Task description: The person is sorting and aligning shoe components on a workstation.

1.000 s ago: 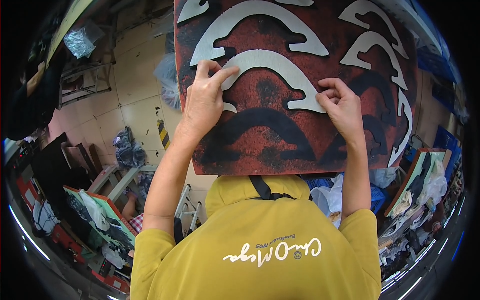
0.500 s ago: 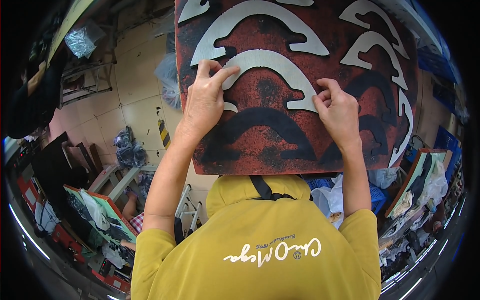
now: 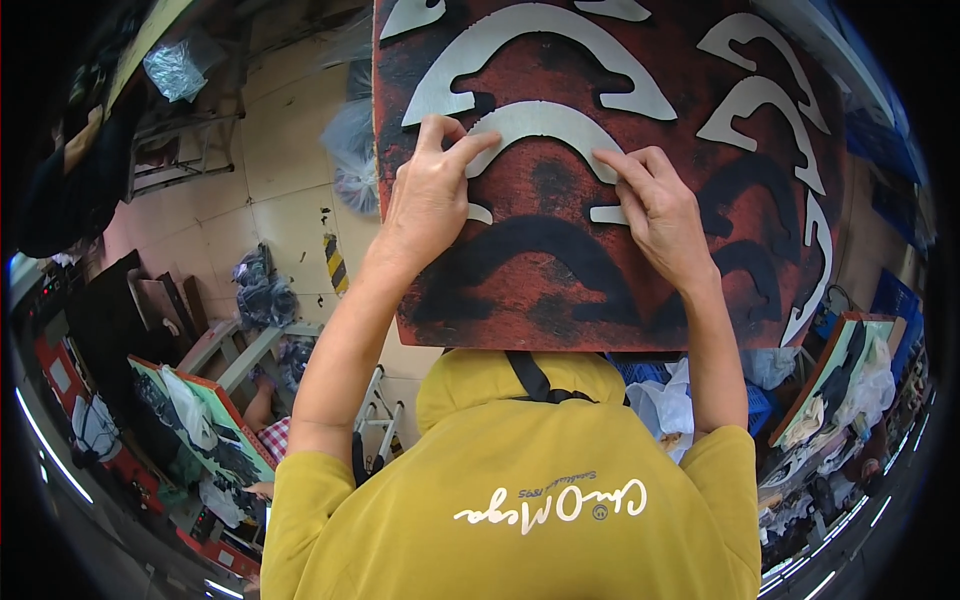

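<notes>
A pale grey, flat, arch-shaped piece (image 3: 545, 120) with hooked ends lies on a red board (image 3: 510, 190) blotched with black. My left hand (image 3: 430, 200) pinches its left limb between thumb and fingertips. At the right limb, my right hand (image 3: 662, 215) is closed with thumb and fingers on the edge, covering part of it. Just beyond lies a larger grey arch (image 3: 540, 20) of like shape. Nearer to me, a black arch-shaped mark (image 3: 540, 240) shows on the board.
Several more grey curved pieces (image 3: 765, 105) lie along the board's right side. Clear plastic bags (image 3: 355, 150) hang beside its left edge. A metal frame (image 3: 255, 355) and a framed green panel (image 3: 205, 420) stand at lower left; another panel (image 3: 835, 375) leans at right.
My right hand has shifted up and inward from the arch's right tip to its right limb. My left hand keeps its place on the piece. The whole view has shifted slightly.
</notes>
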A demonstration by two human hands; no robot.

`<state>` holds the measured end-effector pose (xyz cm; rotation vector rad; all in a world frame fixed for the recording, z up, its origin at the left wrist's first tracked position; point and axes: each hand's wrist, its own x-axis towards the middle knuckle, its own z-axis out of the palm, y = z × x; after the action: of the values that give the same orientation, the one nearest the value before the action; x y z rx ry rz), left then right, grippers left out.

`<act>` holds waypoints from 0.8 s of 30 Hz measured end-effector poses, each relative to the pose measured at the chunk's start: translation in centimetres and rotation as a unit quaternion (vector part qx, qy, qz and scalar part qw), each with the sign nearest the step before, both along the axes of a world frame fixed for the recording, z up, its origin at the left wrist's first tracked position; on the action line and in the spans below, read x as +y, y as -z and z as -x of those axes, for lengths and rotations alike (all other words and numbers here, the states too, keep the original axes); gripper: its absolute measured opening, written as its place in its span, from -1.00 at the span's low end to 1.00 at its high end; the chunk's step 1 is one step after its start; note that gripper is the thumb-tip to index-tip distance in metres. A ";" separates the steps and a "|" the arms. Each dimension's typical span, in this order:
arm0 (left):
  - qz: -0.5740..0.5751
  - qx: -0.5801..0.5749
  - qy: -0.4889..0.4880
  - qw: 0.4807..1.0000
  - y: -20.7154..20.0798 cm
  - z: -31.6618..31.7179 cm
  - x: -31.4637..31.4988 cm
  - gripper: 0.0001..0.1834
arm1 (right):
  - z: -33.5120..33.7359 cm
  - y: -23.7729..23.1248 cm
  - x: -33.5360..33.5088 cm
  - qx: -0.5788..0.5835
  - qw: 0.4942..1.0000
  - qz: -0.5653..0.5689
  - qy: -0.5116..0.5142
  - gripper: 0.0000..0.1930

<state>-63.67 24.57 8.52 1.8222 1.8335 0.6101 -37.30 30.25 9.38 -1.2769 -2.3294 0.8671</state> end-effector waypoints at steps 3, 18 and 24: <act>0.007 0.006 -0.001 1.000 -0.3 0.0 0.0 -0.54 | 1.2 0.0 0.2 -0.068 0.997 -0.029 -0.019 -0.51; 0.028 0.009 -0.079 0.996 -1.2 2.4 -6.5 -0.54 | 2.3 -0.2 0.2 -0.137 0.990 -0.032 -0.024 -0.47; -0.034 0.111 -0.070 0.991 -0.8 0.9 -7.2 -0.53 | 2.2 0.2 0.2 -0.131 0.990 -0.044 -0.029 -0.50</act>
<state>-64.61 17.37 9.33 1.8819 2.1248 0.5418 -39.46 30.46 9.13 -1.3634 -2.5875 0.6377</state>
